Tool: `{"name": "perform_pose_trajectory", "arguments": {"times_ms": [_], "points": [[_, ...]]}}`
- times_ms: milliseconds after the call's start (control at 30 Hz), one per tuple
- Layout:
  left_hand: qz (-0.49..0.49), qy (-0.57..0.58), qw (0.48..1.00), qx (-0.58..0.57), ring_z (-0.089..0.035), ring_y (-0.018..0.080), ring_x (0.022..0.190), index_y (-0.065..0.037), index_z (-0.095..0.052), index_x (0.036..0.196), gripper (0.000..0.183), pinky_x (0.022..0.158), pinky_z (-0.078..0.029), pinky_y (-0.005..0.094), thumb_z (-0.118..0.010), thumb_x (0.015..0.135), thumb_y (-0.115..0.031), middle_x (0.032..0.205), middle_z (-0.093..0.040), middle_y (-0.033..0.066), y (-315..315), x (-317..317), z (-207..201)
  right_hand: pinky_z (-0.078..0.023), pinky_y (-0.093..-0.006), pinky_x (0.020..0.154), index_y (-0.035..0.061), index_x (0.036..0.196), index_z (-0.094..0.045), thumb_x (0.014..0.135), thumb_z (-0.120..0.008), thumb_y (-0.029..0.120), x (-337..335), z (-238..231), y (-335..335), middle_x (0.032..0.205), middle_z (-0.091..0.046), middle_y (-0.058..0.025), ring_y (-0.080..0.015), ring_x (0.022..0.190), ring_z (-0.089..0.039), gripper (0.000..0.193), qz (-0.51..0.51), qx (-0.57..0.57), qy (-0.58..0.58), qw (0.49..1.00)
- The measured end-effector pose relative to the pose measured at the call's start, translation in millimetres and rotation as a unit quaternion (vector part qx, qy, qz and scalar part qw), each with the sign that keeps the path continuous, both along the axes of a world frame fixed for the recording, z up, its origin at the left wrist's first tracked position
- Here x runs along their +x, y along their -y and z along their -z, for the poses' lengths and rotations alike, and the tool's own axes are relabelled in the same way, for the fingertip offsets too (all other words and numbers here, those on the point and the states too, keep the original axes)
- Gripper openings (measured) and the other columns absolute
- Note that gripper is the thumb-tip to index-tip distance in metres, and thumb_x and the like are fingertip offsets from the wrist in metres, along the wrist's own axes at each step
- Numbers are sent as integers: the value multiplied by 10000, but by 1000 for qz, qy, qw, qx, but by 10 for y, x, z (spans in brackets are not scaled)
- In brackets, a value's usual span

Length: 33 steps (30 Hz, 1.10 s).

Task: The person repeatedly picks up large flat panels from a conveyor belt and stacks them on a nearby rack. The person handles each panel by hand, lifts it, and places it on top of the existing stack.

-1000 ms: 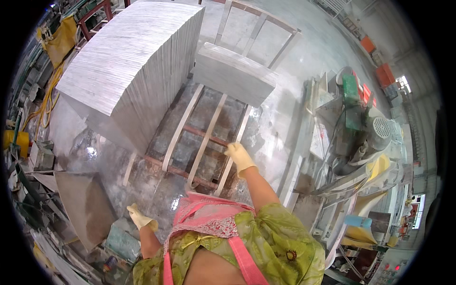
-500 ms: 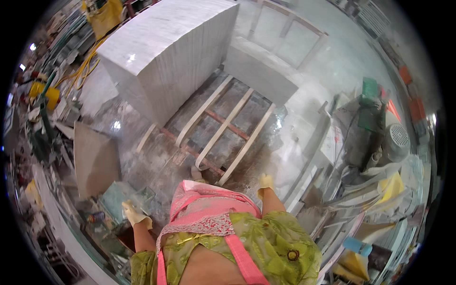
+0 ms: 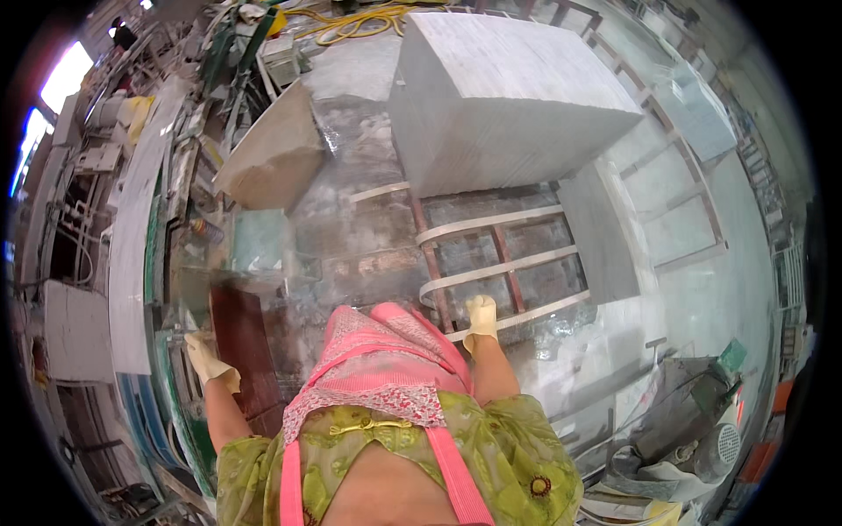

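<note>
My left hand (image 3: 207, 359), in a cream glove, hangs out at the left beside a green-edged rack. Its fingers look loosely stretched and I see nothing in them. My right hand (image 3: 481, 317), gloved alike, is in front of my body with its fingers curled in and nothing visible in it. In the picture it overlaps the nearest pale strip (image 3: 561, 305) of a low frame; whether it touches cannot be told. Several such strips lie across reddish bars (image 3: 512, 280) on the wet floor. Behind them stands a big block-like stack of pale slabs (image 3: 544, 145).
A grey slab (image 3: 603, 232) stands at the frame's right end. At the left are a tan leaning slab (image 3: 276, 167), a pale green block (image 3: 260, 238) and a dark red panel (image 3: 244, 337). A motor (image 3: 712, 451) sits lower right. A yellow hose (image 3: 355, 24) lies far off.
My view and body have turned left, so the stack and frame now appear farther right. Both hands have swung a little: the left is farther out, the right nearer the strips in the picture.
</note>
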<state>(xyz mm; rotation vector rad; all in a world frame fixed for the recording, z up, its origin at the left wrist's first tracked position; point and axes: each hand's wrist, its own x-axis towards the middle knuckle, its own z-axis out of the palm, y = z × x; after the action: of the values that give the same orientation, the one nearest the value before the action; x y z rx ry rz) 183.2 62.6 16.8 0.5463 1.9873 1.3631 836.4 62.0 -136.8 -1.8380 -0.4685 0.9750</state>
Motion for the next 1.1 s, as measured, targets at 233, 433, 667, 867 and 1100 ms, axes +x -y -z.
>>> {"name": "perform_pose_trajectory", "arguments": {"times_ms": [233,433,667,867,1100], "points": [[-43,-64,995,69,-533,224,1177,-22,-507,1348,554,1003,-396,367,-453,1003,-452,1313,-570,105,255,-756,-403,-444,-349,625,-38,1011,-576,903,-431,198,-706,-123,-163,823,-608,-106,-174,681,-531,298,-72,-22,25,997],[-10,-465,881,-91,-527,424,1173,46,-586,1235,499,1001,-407,448,-486,986,-375,1246,-587,260,169,-2030,-74,-457,-375,727,-12,1069,-549,929,-407,240,-1712,-189,-66,885,-585,-111,-205,792,-548,321,33,13,10,999],[54,-557,812,-168,-505,382,1221,-6,-551,1312,455,1035,-365,484,-454,1001,-323,1332,-547,220,-71,-2688,34,-465,-384,782,-30,1075,-559,967,-425,233,-2941,-920,-331,942,-605,-162,-276,833,-564,314,-145,34,212,966],[21,-655,709,-260,-397,282,1361,-79,-477,1410,498,1092,-293,487,-379,1017,-369,1468,-467,82,-125,-2429,56,-480,-376,822,-38,1136,-572,968,-429,225,-3148,-800,-337,959,-622,-175,-277,882,-602,343,-114,21,191,975],[38,-556,781,-282,-333,289,1412,-85,-425,1451,614,1143,-229,493,-448,962,-454,1529,-383,89,-76,-2609,60,-469,-369,735,-10,1075,-584,932,-435,185,-3565,-777,-306,886,-619,-121,-223,787,-574,284,-121,30,104,987]]}}
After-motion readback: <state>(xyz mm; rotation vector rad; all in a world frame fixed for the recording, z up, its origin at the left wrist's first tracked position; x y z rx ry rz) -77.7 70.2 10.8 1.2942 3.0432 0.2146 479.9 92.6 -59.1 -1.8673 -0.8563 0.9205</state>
